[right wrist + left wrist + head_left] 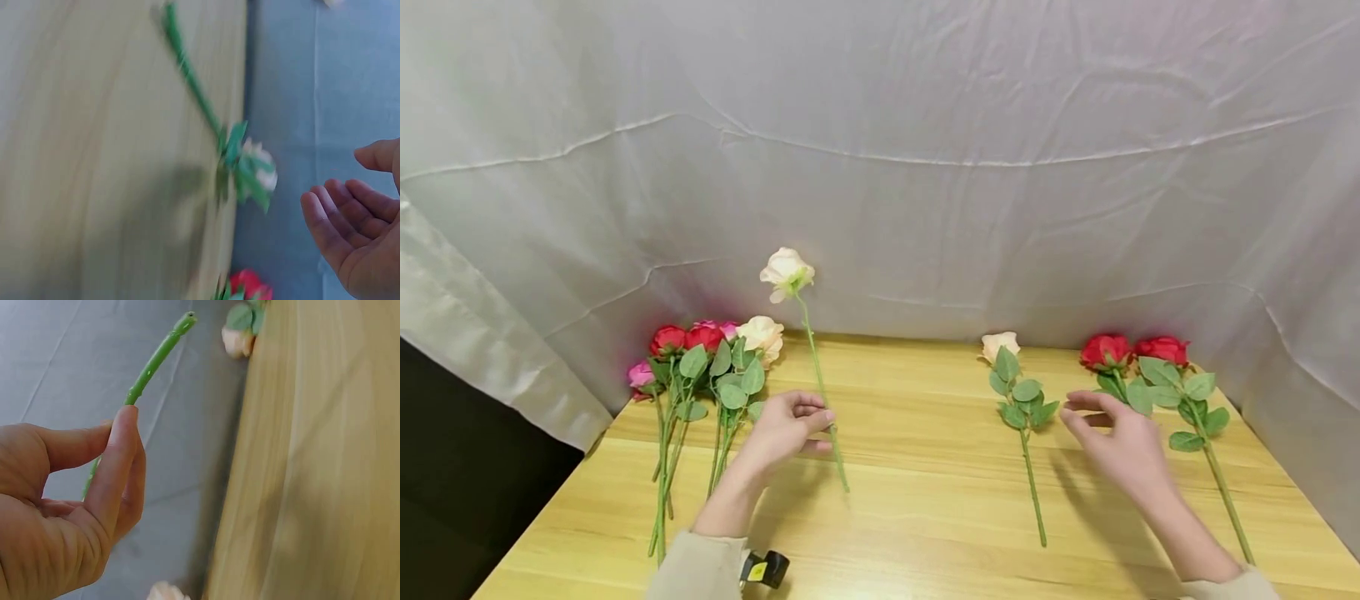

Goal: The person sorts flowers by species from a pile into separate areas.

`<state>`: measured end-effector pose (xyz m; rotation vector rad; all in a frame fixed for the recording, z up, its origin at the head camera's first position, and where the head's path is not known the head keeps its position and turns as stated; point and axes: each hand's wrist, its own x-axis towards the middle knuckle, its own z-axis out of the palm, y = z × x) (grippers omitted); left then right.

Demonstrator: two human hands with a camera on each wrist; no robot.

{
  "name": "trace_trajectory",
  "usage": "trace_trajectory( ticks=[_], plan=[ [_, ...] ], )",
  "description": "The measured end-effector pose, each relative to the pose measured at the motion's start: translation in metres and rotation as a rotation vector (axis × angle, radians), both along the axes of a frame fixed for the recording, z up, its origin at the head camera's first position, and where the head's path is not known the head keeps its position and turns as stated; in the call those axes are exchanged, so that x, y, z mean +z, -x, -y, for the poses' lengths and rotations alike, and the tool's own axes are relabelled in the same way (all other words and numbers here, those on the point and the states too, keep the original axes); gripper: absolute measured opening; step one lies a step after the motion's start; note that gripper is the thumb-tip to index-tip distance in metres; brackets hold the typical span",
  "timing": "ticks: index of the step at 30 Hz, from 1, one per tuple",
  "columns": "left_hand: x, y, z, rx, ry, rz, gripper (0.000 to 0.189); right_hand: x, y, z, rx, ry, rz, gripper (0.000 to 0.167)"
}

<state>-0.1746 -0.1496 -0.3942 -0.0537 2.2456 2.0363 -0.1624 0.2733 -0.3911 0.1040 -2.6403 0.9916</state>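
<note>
My left hand (pixel 784 429) pinches the lower stem of a cream artificial rose (pixel 787 271) between thumb and fingers. The flower stands upright above the table, tilted a little left, and its stem shows no leaves. In the left wrist view the cut end of the green stem (pixel 156 361) pokes out past the fingertips. My right hand (pixel 1117 442) hovers over the table with loosely bent fingers and nothing in them. Beside it, to the left, lies another cream rose (pixel 1001 345) with leaves. Two red roses (pixel 1107 352) lie beyond and right of that hand.
At the table's left lies a bunch of red roses (pixel 703 337), pink roses (pixel 641 374) and a cream rose (pixel 762 339), stems toward me. A grey curtain (pixel 895 217) hangs behind the wooden table (pixel 917 500). A black wrist device (pixel 767 568) sits at my left cuff.
</note>
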Motion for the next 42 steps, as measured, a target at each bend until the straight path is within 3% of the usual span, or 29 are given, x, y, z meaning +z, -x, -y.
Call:
trace_trajectory(
  ticks=[8, 16, 22, 31, 42],
  plan=[
    [0.008, 0.001, -0.04, -0.075, -0.111, -0.048, 0.02, 0.007, 0.006, 0.053, 0.11, 0.132, 0.022, 0.034],
    [0.011, 0.012, -0.076, -0.082, -0.148, -0.094, 0.02, 0.002, 0.008, 0.1, 0.218, 0.257, 0.086, 0.027],
    [0.014, 0.019, -0.097, -0.084, -0.156, -0.127, 0.021, -0.003, 0.007, 0.125, 0.274, 0.277, 0.125, 0.023],
    [0.007, 0.023, -0.111, -0.078, -0.181, -0.158, 0.023, -0.009, 0.005, 0.137, 0.285, 0.227, 0.096, 0.009],
    [0.001, 0.021, -0.114, -0.104, -0.177, -0.177, 0.024, -0.007, 0.003, 0.137, 0.277, 0.22, 0.088, 0.007]
  ],
)
